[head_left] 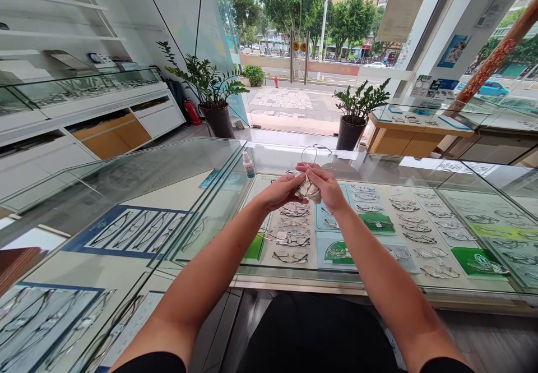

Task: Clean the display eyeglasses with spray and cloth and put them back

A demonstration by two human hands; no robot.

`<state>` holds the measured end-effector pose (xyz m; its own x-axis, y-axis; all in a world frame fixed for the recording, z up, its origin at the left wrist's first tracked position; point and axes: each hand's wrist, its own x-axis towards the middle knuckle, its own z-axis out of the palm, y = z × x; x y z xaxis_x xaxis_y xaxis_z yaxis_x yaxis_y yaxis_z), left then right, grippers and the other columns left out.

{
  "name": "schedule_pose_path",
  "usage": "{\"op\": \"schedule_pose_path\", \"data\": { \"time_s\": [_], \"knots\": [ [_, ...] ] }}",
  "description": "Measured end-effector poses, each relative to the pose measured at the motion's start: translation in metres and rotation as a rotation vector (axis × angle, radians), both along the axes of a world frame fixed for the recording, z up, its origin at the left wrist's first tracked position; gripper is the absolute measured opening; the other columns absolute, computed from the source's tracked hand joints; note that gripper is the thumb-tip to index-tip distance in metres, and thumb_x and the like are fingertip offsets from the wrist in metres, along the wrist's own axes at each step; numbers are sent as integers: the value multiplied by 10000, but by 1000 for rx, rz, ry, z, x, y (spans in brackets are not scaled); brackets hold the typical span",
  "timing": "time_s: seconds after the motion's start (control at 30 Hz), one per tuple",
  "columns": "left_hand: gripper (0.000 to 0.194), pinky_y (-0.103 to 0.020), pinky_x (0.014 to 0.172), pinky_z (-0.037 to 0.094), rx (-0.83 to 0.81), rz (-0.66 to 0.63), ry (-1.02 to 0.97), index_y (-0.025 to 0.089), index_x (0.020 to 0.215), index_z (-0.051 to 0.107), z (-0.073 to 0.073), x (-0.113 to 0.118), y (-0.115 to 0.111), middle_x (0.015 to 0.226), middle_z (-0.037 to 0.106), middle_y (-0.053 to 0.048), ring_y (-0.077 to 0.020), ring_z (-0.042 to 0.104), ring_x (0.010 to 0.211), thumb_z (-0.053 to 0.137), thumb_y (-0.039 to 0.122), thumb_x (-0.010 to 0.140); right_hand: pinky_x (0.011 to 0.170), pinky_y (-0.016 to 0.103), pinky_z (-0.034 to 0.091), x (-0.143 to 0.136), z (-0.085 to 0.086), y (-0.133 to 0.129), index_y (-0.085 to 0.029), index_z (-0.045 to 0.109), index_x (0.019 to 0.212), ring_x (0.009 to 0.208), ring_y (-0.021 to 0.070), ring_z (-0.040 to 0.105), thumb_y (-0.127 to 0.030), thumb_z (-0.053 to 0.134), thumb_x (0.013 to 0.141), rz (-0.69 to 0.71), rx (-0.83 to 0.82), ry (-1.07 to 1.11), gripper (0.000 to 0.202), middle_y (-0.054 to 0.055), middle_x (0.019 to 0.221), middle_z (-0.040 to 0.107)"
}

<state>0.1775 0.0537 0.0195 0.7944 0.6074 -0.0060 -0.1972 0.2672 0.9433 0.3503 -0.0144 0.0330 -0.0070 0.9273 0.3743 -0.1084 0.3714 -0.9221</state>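
Both hands meet above the glass display counter (pixel 378 174). A crumpled pale cloth (pixel 309 189) is pinched between them. My left hand (pixel 282 189) has its fingers closed on the cloth's left side. On the other side, my right hand (pixel 325 185) grips the cloth with thumb and fingers. A pair of thin-framed glasses (pixel 309 155) sticks up just beyond the fingertips; which fingers touch it is hidden. To the left of the hands a small white spray bottle (pixel 249 165) with a blue label stands upright on the glass.
Rows of glasses (pixel 290 257) lie under the counter's glass top, with more in trays (pixel 134 230) at the left. Beyond the counter stand two potted plants (pixel 221 120) (pixel 351 132), a glass door and a side cabinet (pixel 397 139).
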Motion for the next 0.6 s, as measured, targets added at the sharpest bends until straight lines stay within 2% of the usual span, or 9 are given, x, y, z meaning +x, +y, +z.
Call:
{"op": "schedule_pose_path", "data": {
  "time_s": [0.27, 0.37, 0.6],
  "knots": [
    [415, -320, 717, 676, -55, 13, 1, 145, 1094, 786, 1, -3, 4, 1032, 782, -126, -204, 751, 860, 883, 481, 871, 1216, 438, 446, 2, -2, 1, -322, 894, 1104, 1409, 285, 588, -522, 747, 961, 54, 3, -2, 287, 48, 1344, 759],
    [391, -324, 741, 675, -32, -15, 7, 143, 1080, 788, 3, -4, 3, 1014, 783, -127, -204, 753, 865, 902, 443, 857, 1193, 433, 453, 2, -2, 1, -314, 898, 1085, 1366, 288, 612, -521, 740, 953, 54, -9, -16, 292, 49, 1289, 777],
    [467, -363, 814, 654, 67, -66, 9, 140, 1173, 764, 7, -4, -1, 994, 765, -107, -197, 738, 875, 921, 427, 840, 1216, 431, 427, 0, -2, 0, -309, 903, 1026, 1334, 280, 623, -520, 735, 945, 25, -20, -18, 282, 47, 1206, 788]
  ]
}}
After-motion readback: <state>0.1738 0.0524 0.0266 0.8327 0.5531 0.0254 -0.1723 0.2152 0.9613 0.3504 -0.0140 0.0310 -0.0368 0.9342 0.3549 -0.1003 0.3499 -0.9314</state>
